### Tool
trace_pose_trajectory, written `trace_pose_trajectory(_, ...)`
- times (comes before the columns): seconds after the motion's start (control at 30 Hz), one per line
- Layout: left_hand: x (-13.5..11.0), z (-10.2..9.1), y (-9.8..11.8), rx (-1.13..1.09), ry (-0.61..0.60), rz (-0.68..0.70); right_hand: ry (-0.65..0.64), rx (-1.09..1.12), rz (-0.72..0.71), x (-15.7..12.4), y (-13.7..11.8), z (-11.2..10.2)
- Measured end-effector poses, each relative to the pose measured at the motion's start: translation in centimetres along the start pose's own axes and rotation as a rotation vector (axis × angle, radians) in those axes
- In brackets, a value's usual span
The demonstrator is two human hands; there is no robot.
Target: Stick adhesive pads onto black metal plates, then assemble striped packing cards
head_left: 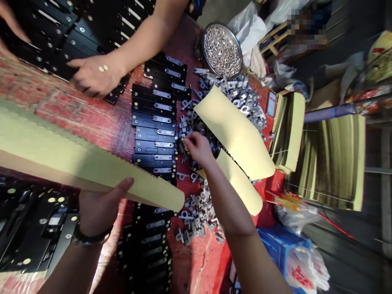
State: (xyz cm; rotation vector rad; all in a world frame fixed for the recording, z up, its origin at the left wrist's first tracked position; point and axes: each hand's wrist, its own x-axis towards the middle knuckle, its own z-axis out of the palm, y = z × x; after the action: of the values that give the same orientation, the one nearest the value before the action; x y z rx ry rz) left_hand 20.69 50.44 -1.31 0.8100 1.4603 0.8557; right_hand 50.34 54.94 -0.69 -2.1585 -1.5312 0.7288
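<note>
My left hand (99, 206) grips the near edge of a long stack of yellow envelopes (61, 153), thumb on top. My right hand (198, 148) is closed in a pinch over the pile of small grey metal parts (196, 208), beside a row of black lock bodies (154, 134). What the fingers pinch is too small to name. Two loose yellow envelopes (234, 132) lie over the parts just right of that hand. A co-worker's hand (94, 75) rests on more black lock bodies (55, 36) at the far left.
A round metal tray of screws (222, 50) sits at the table's far edge. Stacks of yellow envelopes (330, 163) stand to the right. Black lock bodies (33, 228) also lie at the near left. Plastic bags and a blue crate (280, 245) lie at the near right.
</note>
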Motion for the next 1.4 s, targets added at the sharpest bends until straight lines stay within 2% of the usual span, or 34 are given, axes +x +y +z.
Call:
trace_pose_trajectory(0.07, -0.7, 0.1, 0.7, 0.073, 0.083, 0.006, -0.07, -0.175, 0.011, 0.7, 0.7, 0.7)
trace_pose_trajectory(0.17, -1.1, 0.3, 1.2, 0.088, 0.058, 0.062, -0.135, -0.345, -0.004, 0.5, 0.3, 1.8)
trace_pose_trajectory(0.27, -1.1, 0.2, 1.1, 0.083, 0.037, 0.083, -0.143, -0.455, 0.003, 0.3, -0.5, 2.2)
trace_pose_trajectory(0.4, -1.1, 0.0, 1.0, 0.115, 0.065, 0.036, -0.062, -0.507, 0.016, 1.1, -1.0, 2.2)
trace_pose_trajectory(0.53, -1.1, -0.1, 1.1, 0.142, 0.072, 0.07, -0.054, -0.413, -0.025, 2.2, -1.0, 2.6)
trace_pose_trajectory(0.63, -1.0, -0.3, 0.9, 0.154, 0.056, 0.078, 0.066, -0.315, 0.032, 2.7, -0.5, 2.7)
trace_pose_trajectory(0.73, -0.9, -0.6, 0.5, 0.151, 0.045, 0.066, 0.206, -0.027, 0.082, 3.5, 0.4, 2.7)
trace_pose_trajectory(0.8, -0.9, -0.6, 0.4, 0.141, 0.066, 0.06, 0.207, 0.171, 0.073, 4.0, 1.0, 2.9)
trace_pose_trajectory(0.87, -0.8, -0.5, 0.5, 0.133, 0.079, 0.044, 0.186, 0.242, 0.041, 4.2, 1.4, 3.2)
trace_pose_trajectory(1.03, -0.6, -0.2, 0.2, 0.15, 0.081, -0.014, 0.197, -0.026, -0.165, 3.9, 2.1, 3.8)
trace_pose_trajectory(1.13, -0.4, -0.4, -0.3, 0.166, 0.081, -0.016, 0.249, -0.084, -0.245, 4.1, 2.2, 3.6)
trace_pose_trajectory(1.2, -0.4, -0.6, -0.5, 0.158, 0.07, -0.005, 0.264, -0.078, -0.224, 4.7, 1.7, 3.4)
trace_pose_trajectory(1.27, -0.3, -0.7, -0.3, 0.151, 0.069, 0.01, 0.2, -0.131, -0.185, 5.6, 0.8, 3.1)
trace_pose_trajectory(1.33, -0.3, -0.8, 0.1, 0.142, 0.078, 0.026, 0.123, -0.263, -0.139, 6.4, -0.2, 2.8)
trace_pose_trajectory(1.4, -0.2, -0.9, 0.5, 0.14, 0.081, 0.034, 0.1, -0.394, -0.092, 7.0, -1.2, 2.5)
